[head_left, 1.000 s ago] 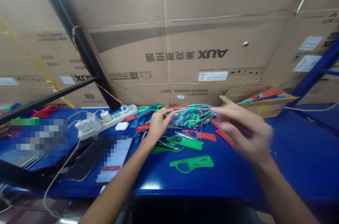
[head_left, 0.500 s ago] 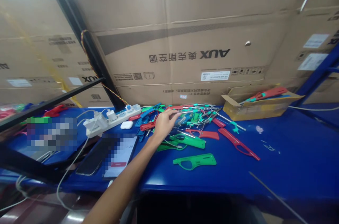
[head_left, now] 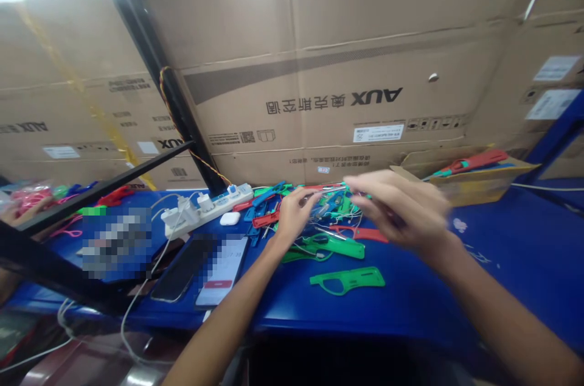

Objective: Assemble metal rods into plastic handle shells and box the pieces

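Note:
My left hand (head_left: 294,212) is closed in a pinch on a thin metal tube (head_left: 335,189) above a pile of lighter parts. The tube points right, toward my right hand (head_left: 404,206), which is raised, curled and smeared by motion. Something dark shows within the right hand's fingers, but I cannot make out what it is. Below lie green lighter shells (head_left: 340,246), one green lighter shell (head_left: 349,280) apart in front, and a red lighter shell (head_left: 360,233). Blue lighter shells (head_left: 258,209) lie left of the left hand. Thin white wires run through the pile.
A cardboard box (head_left: 479,188) with lighters stands at the right back. At left are a white power strip (head_left: 219,206), a white earbud case (head_left: 230,218), and two phones, one dark (head_left: 182,270), one lit (head_left: 223,276). A black frame bar (head_left: 114,182) crosses the left; another person's hand (head_left: 27,212) is beyond.
My right hand has come in from the right, up to the tube. A thin rod at the lower right is no longer seen there. The view has shifted slightly left.

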Available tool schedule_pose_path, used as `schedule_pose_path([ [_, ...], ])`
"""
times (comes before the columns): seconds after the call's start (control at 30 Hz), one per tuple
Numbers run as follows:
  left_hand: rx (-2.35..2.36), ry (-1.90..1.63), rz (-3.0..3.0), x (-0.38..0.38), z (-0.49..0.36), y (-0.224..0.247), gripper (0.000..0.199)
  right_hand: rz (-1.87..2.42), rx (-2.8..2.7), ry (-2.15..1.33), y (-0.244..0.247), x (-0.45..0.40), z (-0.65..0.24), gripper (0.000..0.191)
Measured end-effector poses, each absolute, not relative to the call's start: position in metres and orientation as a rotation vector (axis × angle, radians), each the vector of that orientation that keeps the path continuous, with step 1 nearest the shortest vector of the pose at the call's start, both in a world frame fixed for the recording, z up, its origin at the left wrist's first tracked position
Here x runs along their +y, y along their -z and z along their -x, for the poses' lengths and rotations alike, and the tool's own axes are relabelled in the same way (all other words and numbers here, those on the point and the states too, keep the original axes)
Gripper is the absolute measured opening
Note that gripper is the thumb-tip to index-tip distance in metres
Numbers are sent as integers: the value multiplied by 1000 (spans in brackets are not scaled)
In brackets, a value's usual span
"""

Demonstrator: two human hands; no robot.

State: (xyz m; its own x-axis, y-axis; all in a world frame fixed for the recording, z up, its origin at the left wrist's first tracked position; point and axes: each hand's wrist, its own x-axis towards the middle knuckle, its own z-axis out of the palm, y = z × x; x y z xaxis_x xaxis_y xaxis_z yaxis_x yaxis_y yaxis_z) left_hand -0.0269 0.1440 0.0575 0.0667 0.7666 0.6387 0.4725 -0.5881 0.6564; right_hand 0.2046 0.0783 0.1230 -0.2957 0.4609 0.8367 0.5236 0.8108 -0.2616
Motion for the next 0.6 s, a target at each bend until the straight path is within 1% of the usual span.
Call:
schedule_pose_path([
  [0.07, 1233, -1595, -2013, 141, 26, -62, 23, 811, -1896, -115, -112, 116, -202, 29],
  [0.13, 1223, -1655, -1948, 139, 24, -66, 26, 845, -1879, -199, -91, 141, -201, 35],
  [0.23, 1167, -1659, -1908, 137, 22, -69, 29, 873, -1842, -359, -60, 152, -197, 36],
  [0.3, 1089, -1583, -1934, 135, 19, -68, 29, 870, -1827, -521, -49, 147, -191, 38],
  [0.43, 921, -1364, -1989, 130, 8, -59, 28, 833, -1719, -842, -47, 138, -173, 42],
  [0.6, 844, -1214, -1941, 129, 2, -47, 29, 816, -1474, -1063, -45, 139, -166, 47],
])
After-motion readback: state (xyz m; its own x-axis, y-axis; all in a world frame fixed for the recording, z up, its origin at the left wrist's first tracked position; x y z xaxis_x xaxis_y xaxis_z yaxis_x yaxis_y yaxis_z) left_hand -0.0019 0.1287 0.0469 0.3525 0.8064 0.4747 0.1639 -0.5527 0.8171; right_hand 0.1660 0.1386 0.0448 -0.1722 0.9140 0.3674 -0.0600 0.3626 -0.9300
